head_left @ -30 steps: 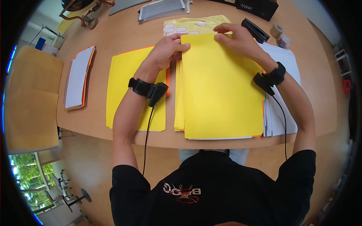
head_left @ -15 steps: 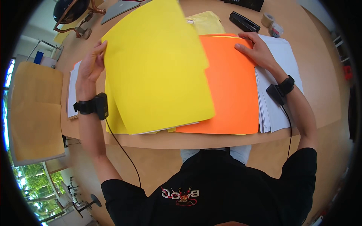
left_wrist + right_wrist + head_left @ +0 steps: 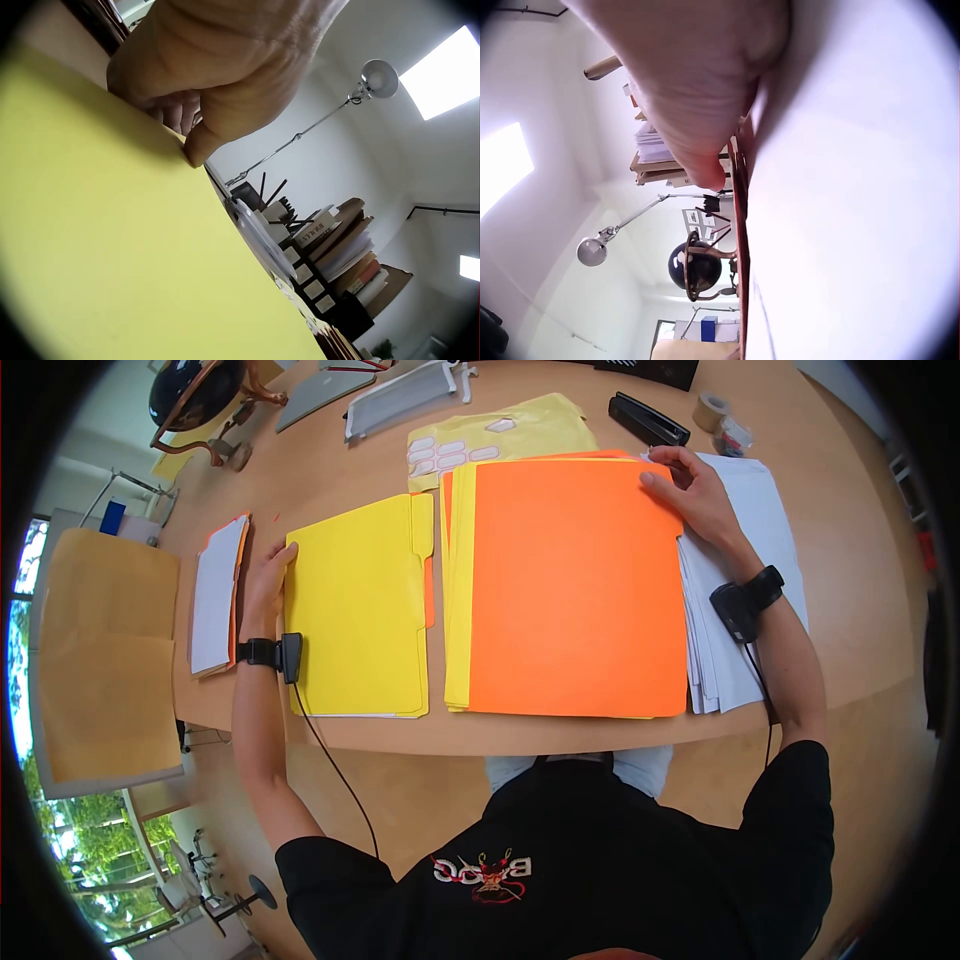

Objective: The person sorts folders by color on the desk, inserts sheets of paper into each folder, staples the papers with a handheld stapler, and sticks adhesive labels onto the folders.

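Observation:
A yellow folder (image 3: 360,610) lies on the table left of the middle, its tabbed side toward the right. My left hand (image 3: 265,582) pinches its left edge; in the left wrist view the thumb (image 3: 196,146) presses on top of the yellow sheet. To the right lies an orange folder (image 3: 575,590) on a stack with yellow folders (image 3: 458,600) showing along its left side. At the upper right corner of the orange folder is my right hand (image 3: 700,500), thumb close over the surface and fingers loosely bent at the far edge.
White envelopes (image 3: 745,560) lie partly under the right arm. A bundle of white and orange papers (image 3: 218,600) sits at the left. Behind are a patterned yellow envelope (image 3: 500,440), a black stapler (image 3: 648,422), a tape roll (image 3: 710,410), a clear tray (image 3: 405,405) and a globe (image 3: 195,395).
My left hand took the top yellow folder off the right stack, carried it left and lowered it onto the left pile. The orange folder beneath came into view. My right hand shifted slightly rightward.

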Demonstrator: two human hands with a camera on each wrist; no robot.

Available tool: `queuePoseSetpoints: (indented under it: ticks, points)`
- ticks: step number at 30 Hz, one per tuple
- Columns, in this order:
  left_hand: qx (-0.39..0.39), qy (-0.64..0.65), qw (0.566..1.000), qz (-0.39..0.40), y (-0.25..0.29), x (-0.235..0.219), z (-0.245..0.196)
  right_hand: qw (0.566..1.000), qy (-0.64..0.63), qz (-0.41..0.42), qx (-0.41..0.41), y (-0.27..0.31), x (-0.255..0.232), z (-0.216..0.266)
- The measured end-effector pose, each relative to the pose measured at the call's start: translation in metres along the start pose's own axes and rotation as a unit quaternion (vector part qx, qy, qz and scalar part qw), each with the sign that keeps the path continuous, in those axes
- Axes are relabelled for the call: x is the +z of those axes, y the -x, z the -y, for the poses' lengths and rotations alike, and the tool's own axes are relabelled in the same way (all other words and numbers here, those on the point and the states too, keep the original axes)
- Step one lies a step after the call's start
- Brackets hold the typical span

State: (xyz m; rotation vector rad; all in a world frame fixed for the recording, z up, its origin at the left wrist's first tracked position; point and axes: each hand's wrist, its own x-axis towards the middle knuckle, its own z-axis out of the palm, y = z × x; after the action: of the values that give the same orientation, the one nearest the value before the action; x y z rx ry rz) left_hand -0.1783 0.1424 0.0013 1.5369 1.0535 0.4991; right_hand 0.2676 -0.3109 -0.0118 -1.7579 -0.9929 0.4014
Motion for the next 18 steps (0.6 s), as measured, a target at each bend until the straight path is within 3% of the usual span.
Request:
queuePoseSetpoints:
  ticks: [4,6,8,10,12,13,15,16,18]
  points:
    - [0.032,-0.008,0.999,0.004,-0.015,0.005,0.01,0.998,0.013,-0.052,-0.01,0.004,0.001,0.007]
    - [0.092,-0.179,0.978,-0.053,-0.017,0.011,0.01,0.996,0.052,-0.076,-0.012,0.001,0.0,0.009]
    - [0.115,-0.229,0.963,-0.08,-0.009,0.026,0.005,0.984,0.143,-0.097,-0.046,0.001,-0.001,0.005]
    - [0.136,-0.279,0.945,-0.106,0.0,0.04,0.001,0.981,0.158,-0.103,-0.051,0.002,0.0,0.008]
    - [0.218,-0.495,0.821,-0.18,0.007,0.052,-0.001,0.977,0.174,-0.11,-0.054,0.004,0.001,0.011]
    - [0.218,-0.493,0.823,-0.179,0.006,0.058,-0.003,0.977,0.172,-0.119,-0.052,0.004,0.002,0.012]
    - [0.263,-0.4,0.872,-0.103,0.003,0.072,-0.009,0.976,0.171,-0.126,-0.052,0.004,0.003,0.013]
    - [0.261,-0.397,0.873,-0.105,0.01,0.086,-0.019,0.986,0.108,-0.121,-0.024,0.005,0.003,0.014]
    - [0.262,-0.281,0.921,0.063,0.034,0.128,-0.052,0.993,0.048,-0.111,0.001,0.006,0.004,0.016]
